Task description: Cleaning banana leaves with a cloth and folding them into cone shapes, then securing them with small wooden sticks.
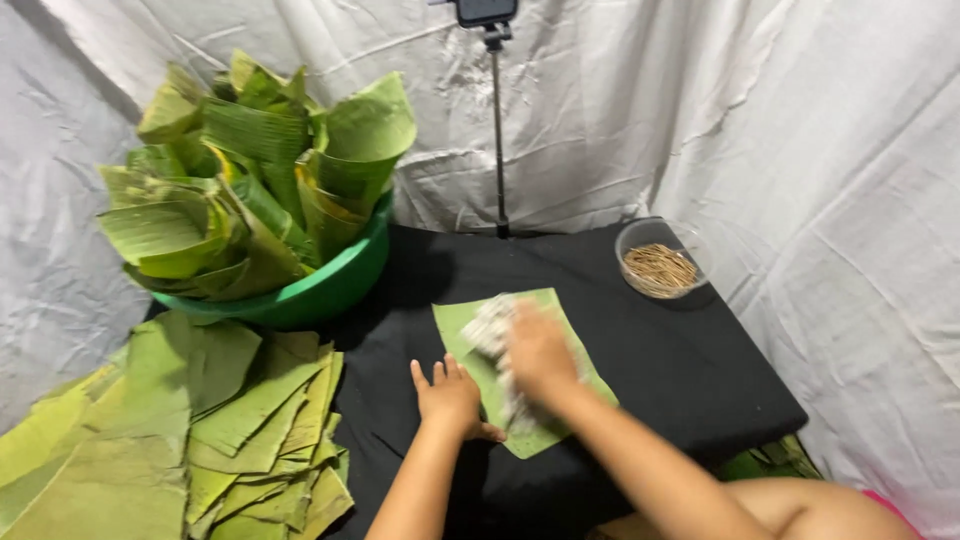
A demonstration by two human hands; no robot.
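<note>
No packages, labels or signs anywhere. Only one screen device: a dark phone (485, 10), rectangular, fixed on top of a thin black stand (497, 130) at the back edge of the black table, cut off by the top border, against the white cloth.

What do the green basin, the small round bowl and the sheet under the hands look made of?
Green basin: probably plastic, with a smooth, uniform sheen. Small round bowl: clear, glass or plastic; thin sticks show through. Sheet: a cut leaf, matte green, finely ribbed.
</note>
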